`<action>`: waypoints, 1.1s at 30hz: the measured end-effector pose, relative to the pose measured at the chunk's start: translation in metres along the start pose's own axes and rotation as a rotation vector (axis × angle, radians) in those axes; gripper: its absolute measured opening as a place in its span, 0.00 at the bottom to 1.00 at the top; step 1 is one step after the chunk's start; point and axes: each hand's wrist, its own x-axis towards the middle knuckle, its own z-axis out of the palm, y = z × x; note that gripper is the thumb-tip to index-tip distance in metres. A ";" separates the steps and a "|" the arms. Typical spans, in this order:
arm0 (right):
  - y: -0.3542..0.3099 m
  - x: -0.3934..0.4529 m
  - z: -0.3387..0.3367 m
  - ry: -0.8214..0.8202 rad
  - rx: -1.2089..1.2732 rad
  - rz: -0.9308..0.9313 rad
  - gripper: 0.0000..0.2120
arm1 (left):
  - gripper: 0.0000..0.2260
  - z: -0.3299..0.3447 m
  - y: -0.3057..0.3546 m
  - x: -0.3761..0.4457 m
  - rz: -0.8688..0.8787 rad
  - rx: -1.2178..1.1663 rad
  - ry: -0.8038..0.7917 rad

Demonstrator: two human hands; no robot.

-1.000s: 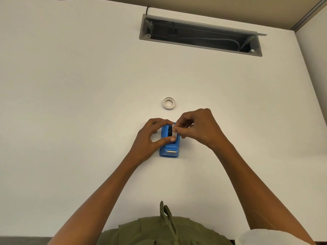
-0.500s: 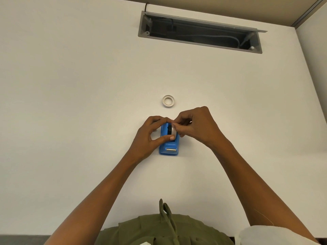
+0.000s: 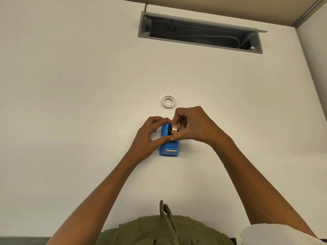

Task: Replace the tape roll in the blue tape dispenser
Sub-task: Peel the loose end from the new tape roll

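Blue tape dispenser [image 3: 169, 147] is lying on the counter [image 3: 70, 103], long axis running toward the person, cutter end nearest. Left hand [image 3: 150, 137] is gripping its side; right hand [image 3: 192, 126] is pinching a tape roll [image 3: 174, 128] at its well.

One blue dispenser [image 3: 169, 149], two tape rolls [image 3: 168, 102] [image 3: 175, 127].

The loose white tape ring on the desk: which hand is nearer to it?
Right. The right hand sits just below the white tape ring, its knuckles close by; the left hand is lower, gripping the blue dispenser.
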 end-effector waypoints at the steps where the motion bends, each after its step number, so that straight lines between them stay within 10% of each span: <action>1: 0.000 0.001 -0.001 -0.001 0.003 0.003 0.15 | 0.19 0.000 0.000 0.000 0.001 0.001 -0.002; 33: 0.003 -0.004 -0.002 -0.042 -0.023 -0.017 0.11 | 0.19 0.000 0.007 0.000 -0.029 -0.011 -0.009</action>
